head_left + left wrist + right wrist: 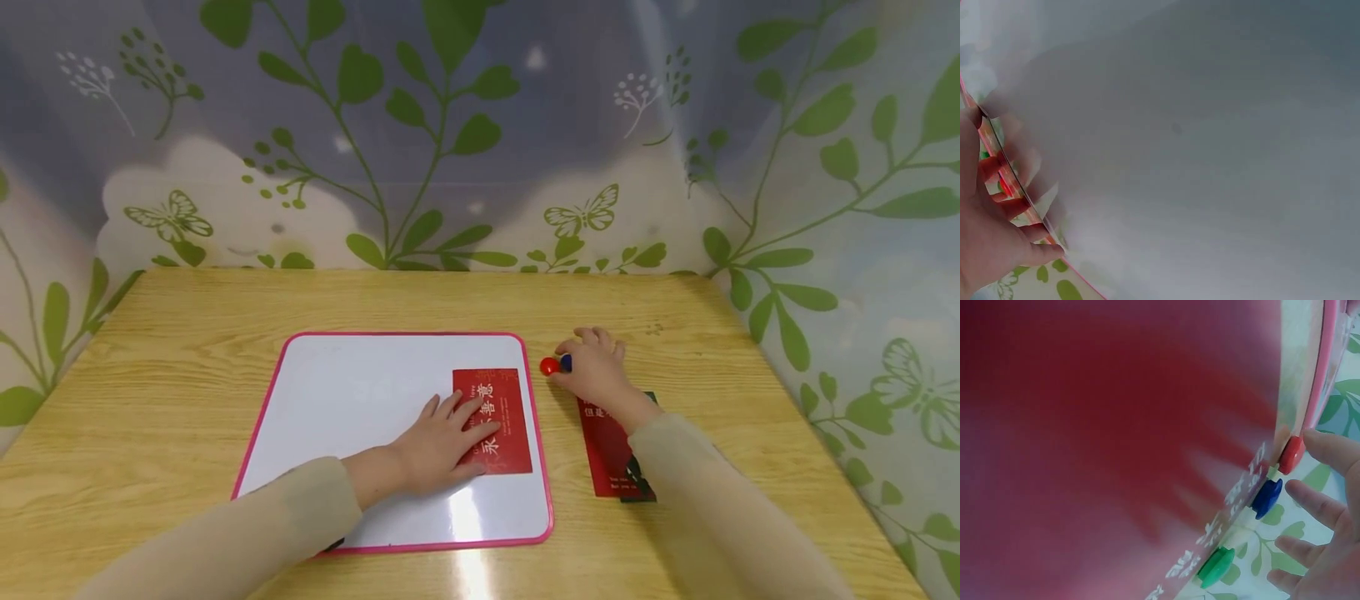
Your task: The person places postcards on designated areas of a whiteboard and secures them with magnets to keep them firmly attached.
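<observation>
My left hand (431,450) rests with spread fingers on a red card (513,433) with white characters. The card lies on the right part of a pink-framed whiteboard (348,392). To the right of the board, my right hand (597,373) is over a small group of round magnets, its fingers loosely bent. A red magnet (1292,455) is close to the thumb, and a blue magnet (1267,499) lies near the index finger. The green magnet (1216,567) shows only in the right wrist view; in the head view the hand hides it.
A second red card (603,454) lies under my right forearm, overlapping a dark green card (639,497). Both are partly hidden by the sleeve. The wooden table (165,400) meets a leaf-patterned wall covering (300,200) at the back and right.
</observation>
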Demonstrator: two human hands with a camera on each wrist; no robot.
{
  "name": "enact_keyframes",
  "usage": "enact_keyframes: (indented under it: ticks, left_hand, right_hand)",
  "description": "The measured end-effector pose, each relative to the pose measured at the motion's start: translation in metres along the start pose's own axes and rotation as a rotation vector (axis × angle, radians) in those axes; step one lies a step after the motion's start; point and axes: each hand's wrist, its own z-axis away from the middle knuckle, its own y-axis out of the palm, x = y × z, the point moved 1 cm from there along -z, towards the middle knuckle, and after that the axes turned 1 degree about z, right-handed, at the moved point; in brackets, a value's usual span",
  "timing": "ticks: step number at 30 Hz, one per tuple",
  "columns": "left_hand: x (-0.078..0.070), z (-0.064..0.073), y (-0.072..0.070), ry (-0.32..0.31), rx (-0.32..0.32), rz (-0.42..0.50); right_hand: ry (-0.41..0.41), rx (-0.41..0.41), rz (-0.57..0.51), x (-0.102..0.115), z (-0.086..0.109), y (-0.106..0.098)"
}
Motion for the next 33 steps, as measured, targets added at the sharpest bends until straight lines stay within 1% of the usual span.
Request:
enact_keyframes:
  ticks: [10,17,25,29,33]
  left_hand:
    - [-0.002,-0.001,-0.002,-0.004,0.004,0.003]
    - [-0.001,0.000,-0.002,-0.005,0.001,-0.002]
    - [0.001,0.000,-0.002,-0.005,0.029,-0.011]
    - [0.001,0.001,-0.002,-0.003,0.035,-0.014]
    - [0.000,0.001,-0.002,-0.002,0.038,-0.014]
  right_hand:
    - [0.002,-0.015,0.008,0.001,-0.004,0.004]
    - [-0.012,-0.041,0.001,0.008,-0.006,0.001]
    - [-0.053,-0.031,0.013,0.033,-0.007,-0.008]
    - [-0.091,-0.026,0.027,0.047,-0.009,-0.008]
    - [-0.112,-0.018,0.031,0.061,-0.011,-0.006]
